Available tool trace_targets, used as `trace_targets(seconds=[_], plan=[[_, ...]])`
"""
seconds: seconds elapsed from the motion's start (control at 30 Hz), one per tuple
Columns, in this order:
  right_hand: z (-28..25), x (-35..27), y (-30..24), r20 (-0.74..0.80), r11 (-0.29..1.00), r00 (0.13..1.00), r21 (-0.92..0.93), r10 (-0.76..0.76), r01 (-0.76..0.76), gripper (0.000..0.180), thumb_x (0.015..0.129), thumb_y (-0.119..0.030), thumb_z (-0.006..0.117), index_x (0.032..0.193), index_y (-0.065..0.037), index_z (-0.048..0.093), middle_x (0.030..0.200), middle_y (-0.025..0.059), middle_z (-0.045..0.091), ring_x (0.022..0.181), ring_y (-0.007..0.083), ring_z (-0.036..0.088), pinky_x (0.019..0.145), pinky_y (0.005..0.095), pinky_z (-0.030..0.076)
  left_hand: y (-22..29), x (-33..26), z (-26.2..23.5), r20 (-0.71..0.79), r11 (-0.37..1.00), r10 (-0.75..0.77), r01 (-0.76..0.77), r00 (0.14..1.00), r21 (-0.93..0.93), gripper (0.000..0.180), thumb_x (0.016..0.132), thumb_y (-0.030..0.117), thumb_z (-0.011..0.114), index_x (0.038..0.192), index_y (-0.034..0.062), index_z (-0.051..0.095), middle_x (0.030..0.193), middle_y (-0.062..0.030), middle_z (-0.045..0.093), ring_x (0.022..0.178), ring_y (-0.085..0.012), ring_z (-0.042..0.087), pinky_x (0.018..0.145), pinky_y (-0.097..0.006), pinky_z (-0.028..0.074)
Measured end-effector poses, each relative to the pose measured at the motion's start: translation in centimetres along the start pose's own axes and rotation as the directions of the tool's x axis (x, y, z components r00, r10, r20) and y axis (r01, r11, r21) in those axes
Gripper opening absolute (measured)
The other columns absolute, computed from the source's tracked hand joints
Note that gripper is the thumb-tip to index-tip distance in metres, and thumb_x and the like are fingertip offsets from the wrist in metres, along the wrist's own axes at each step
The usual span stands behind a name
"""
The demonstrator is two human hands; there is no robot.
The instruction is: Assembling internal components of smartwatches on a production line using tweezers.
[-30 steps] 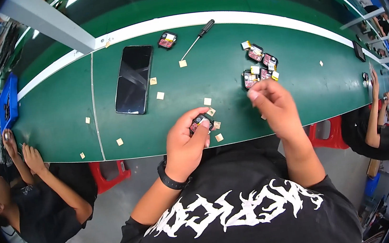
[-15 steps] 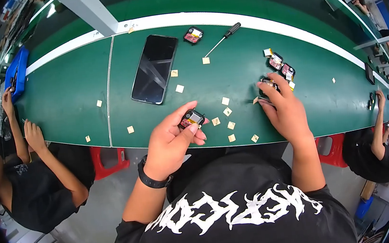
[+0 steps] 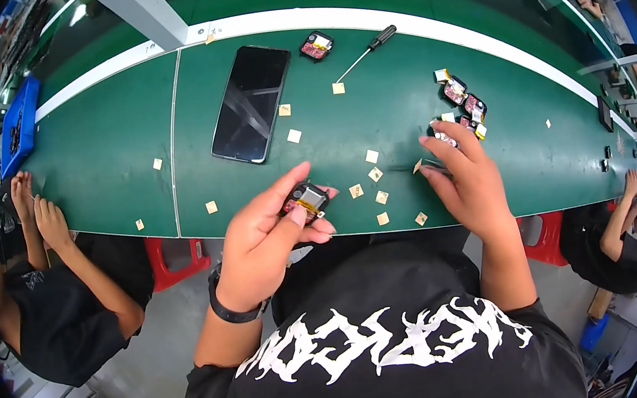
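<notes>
My left hand (image 3: 256,241) is closed round a small black open-backed device (image 3: 305,202). A silver battery, a yellow strip and a reddish circuit board show inside it, and my thumb lies on its near edge. My right hand (image 3: 469,178) curves over the table at the right, thumb and index fingertip apart. Between them shows a thin dark tool (image 3: 434,164), its kind partly hidden; a small tan square (image 3: 417,166) stands tilted by its tip. Just beyond my right fingers lie several similar open devices (image 3: 454,91), close together, some with silver batteries.
On the green table (image 3: 109,152) are a large black phone (image 3: 251,104), another open device (image 3: 316,45) and a screwdriver (image 3: 372,49). Several tan squares (image 3: 356,191) lie scattered between my hands. A blue bin (image 3: 20,127) stands far left. People work at both sides.
My left hand has moved slightly left with the device. My right hand has shifted a little off the device group, so more of the nearest one shows. The whole view has shifted slightly.
</notes>
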State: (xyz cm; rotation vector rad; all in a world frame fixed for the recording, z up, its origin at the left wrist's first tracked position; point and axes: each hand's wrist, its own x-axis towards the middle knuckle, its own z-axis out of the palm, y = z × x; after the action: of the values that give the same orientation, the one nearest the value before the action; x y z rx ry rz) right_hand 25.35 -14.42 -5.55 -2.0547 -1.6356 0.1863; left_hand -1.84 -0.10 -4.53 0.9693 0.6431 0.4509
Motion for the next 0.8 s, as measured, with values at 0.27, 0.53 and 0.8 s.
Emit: trace_targets(seconds=[0.27, 0.53, 0.8], plan=[[-1.0, 0.7, -5.1, -0.046, 0.919, 0.975, 0.328, -0.217, 0.220, 0.035, 0.074, -0.024, 0.089, 0.074, -0.006, 0.059, 0.070, 0.0051, 0.056, 0.057, 0.0234, 0.057, 0.050, 0.0344, 0.044, 3.5, -1.6, 2.2, 0.213, 0.961, 0.111, -0.160, 0.971, 0.227, 0.060, 0.096, -0.005, 0.047, 0.155, -0.0074, 0.035, 0.135, -0.0295, 0.060, 0.095, -0.0174, 0.069, 0.086, -0.031, 0.061], [-0.8, 0.7, -5.0, -0.025, 0.908, 0.980, 0.373, -0.197, 0.192, 0.045, 0.068, -0.033, 0.094, 0.070, -0.005, 0.058, 0.068, 0.0059, 0.054, 0.055, 0.0224, 0.054, 0.048, 0.0329, 0.041, 3.7, -1.9, 2.1, 0.276, 0.904, 0.184, -0.273, 0.943, 0.329, 0.063, 0.090, -0.012, 0.044, 0.153, -0.0059, 0.040, 0.132, -0.0267, 0.063, 0.091, -0.0160, 0.069, 0.086, -0.031, 0.060], [-2.7, 0.7, -6.5, 0.021, 0.947, 0.994, 0.309, -0.104, 0.093, 0.026, 0.076, -0.007, 0.084, 0.092, 0.000, 0.066, 0.086, 0.0121, 0.066, 0.069, 0.0260, 0.065, 0.061, 0.0347, 0.052, 3.3, -1.5, 1.6, 0.230, 0.928, 0.136, -0.206, 0.964, 0.311, 0.062, 0.091, -0.012, 0.044, 0.152, -0.0060, 0.041, 0.132, -0.0254, 0.063, 0.090, -0.0147, 0.069, 0.083, -0.029, 0.061]])
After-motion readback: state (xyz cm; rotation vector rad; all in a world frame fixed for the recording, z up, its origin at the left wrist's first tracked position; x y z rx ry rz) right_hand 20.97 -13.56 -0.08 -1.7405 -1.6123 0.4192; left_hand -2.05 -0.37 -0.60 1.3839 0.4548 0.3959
